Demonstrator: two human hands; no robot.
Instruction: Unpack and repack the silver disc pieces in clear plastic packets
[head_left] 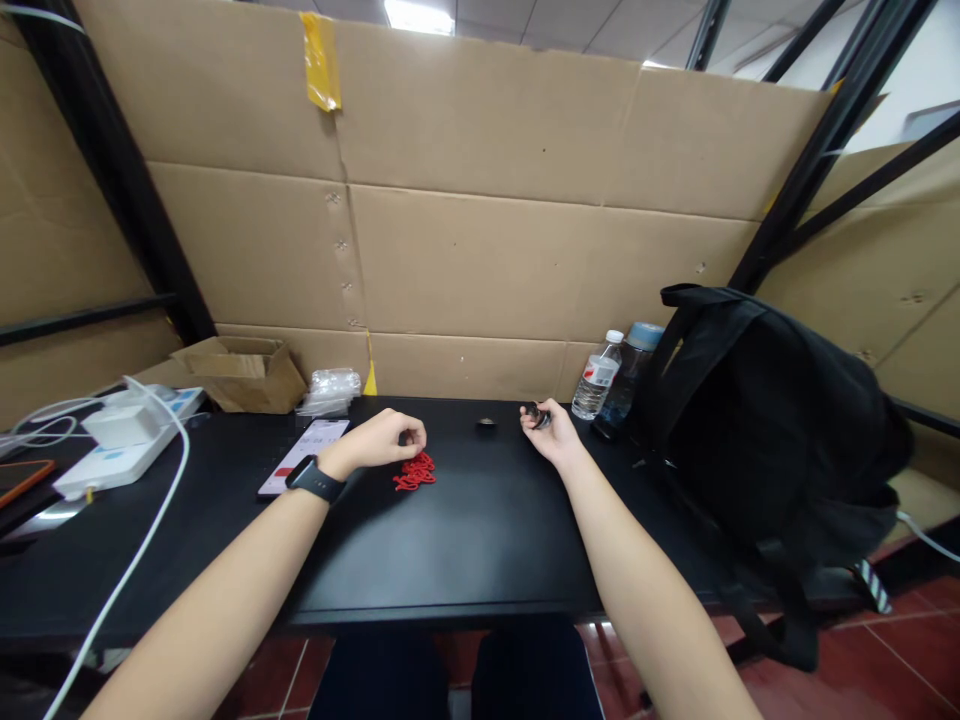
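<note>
Left hand (391,436): curled at red cord (417,473) (cannot tell if gripping).
Right hand (556,434): gripping dark item (536,413).
Loose dark piece (487,423): unheld, unjoined to cord.

A black desk (480,560) is carrying everything, its bare middle catching a pale sheen. Just left of centre, a tangle of red cord (417,474) is lying loose; a small dark piece (486,423) is sitting toward twelve o'clock. At one, a white-capped water bottle (598,376) is standing beside a blue-lidded bottle (645,338), and a black backpack (757,430) is slumping toward three. At ten, a phone (304,455) is lying flat and a cardboard box (259,385) is standing open; plastic packs (330,390) are resting at eleven, while a white power strip (112,465) is lying toward nine.
</note>
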